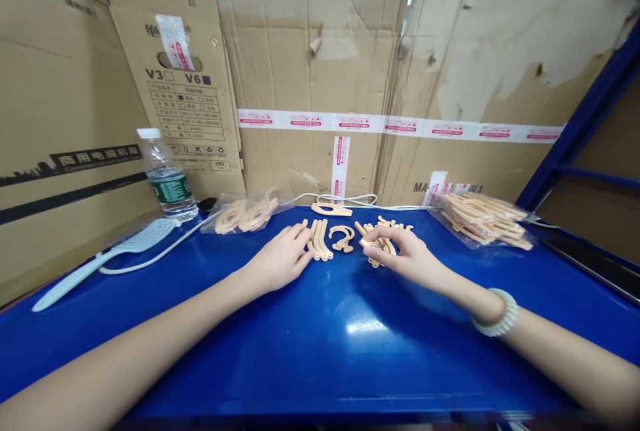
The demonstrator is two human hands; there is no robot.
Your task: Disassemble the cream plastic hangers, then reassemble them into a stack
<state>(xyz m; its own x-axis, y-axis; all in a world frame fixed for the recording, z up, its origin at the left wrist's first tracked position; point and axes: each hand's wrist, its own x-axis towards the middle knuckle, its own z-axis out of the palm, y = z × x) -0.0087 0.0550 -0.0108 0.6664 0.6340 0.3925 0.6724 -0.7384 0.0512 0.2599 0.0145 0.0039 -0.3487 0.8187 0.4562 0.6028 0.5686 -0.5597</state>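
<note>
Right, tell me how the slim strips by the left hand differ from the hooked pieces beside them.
The slim strips bend gently; the hooked pieces curl strongly. The strips look longer, the hooked pieces more compact. Both are pale and lie on the blue tabletop.

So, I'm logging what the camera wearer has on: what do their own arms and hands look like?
No sleeves show on the left arm or right arm, and no gloves on the left hand or right hand. The right wrist wears a pale, ridged bracelet.
</note>
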